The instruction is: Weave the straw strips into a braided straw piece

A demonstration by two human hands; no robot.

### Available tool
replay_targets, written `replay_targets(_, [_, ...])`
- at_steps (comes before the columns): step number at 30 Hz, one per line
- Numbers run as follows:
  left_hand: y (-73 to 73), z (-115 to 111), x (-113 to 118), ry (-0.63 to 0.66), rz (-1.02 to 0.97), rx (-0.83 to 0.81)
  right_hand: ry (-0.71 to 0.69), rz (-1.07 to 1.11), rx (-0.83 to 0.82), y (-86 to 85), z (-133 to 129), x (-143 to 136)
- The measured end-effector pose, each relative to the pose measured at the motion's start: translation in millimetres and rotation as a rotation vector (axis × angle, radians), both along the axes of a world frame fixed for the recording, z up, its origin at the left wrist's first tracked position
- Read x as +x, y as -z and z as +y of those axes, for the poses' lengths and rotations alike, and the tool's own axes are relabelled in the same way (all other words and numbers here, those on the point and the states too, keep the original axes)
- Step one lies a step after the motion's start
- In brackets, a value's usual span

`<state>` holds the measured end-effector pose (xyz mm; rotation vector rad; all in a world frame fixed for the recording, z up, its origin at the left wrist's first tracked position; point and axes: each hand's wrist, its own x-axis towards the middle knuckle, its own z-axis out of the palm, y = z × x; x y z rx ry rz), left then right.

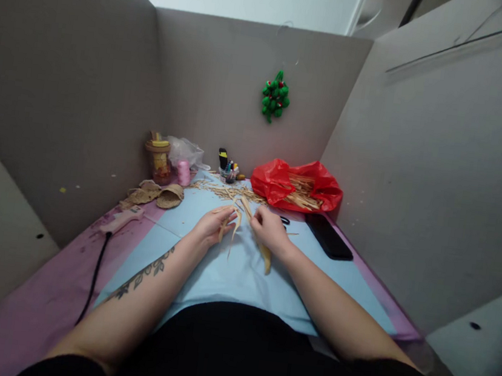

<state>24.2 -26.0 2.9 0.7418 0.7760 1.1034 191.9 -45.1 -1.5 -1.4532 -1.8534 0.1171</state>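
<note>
My left hand [215,225] is closed on thin pale straw strips [236,226], whose loose ends hang below the fingers. Close beside it on the right, my right hand [268,227] grips a wider tan strip [246,207]; one end sticks out above the fingers, and a tan piece [266,259] shows below the palm. The two hands are apart over the light blue cloth [221,279]. Scattered short straw pieces [223,192] lie beyond them. Black scissor handles [284,221] show partly behind my right hand.
A red bag [274,182] of straw and a black phone [330,237] lie right. On the left are a pink glue gun [122,221] with its cord, woven pieces [170,196], pink thread [183,173] and a jar [159,161]. A pen cup [228,175] stands at the back; grey panels surround the table.
</note>
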Motion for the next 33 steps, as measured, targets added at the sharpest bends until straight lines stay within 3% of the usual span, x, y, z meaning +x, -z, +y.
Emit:
replay_targets(6, [1.8, 4.7, -1.9, -0.218, -0.076, 0.041, -0.134, 0.122, -0.072, 0.1, -7.4, -15.2])
replay_targets(11, [3.8, 0.2, 1.6, -0.072, 0.024, 0.005, -0.230, 0.312, -0.164, 8.9, -4.8, -17.4])
replay_targets(17, [8.4, -2.7, 6.6, 0.017, 0.053, 0.098, -0.271, 0.429, -0.299, 8.8, -5.5, -18.4])
replay_targets(26, [8.4, 1.5, 1.3, -0.087, 0.159, 0.221, -0.238, 0.472, -0.411, 3.9, -0.5, -7.8])
replay_targets(30, [9.7, 8.6, -2.6, -0.152, 0.094, 0.183, -0.190, 0.497, -0.415, 1.0, 0.2, -2.8])
replay_targets(33, [8.7, 9.9, -3.4, -0.147, 0.052, 0.126, -0.234, 0.486, -0.417, 0.3, -0.5, -1.1])
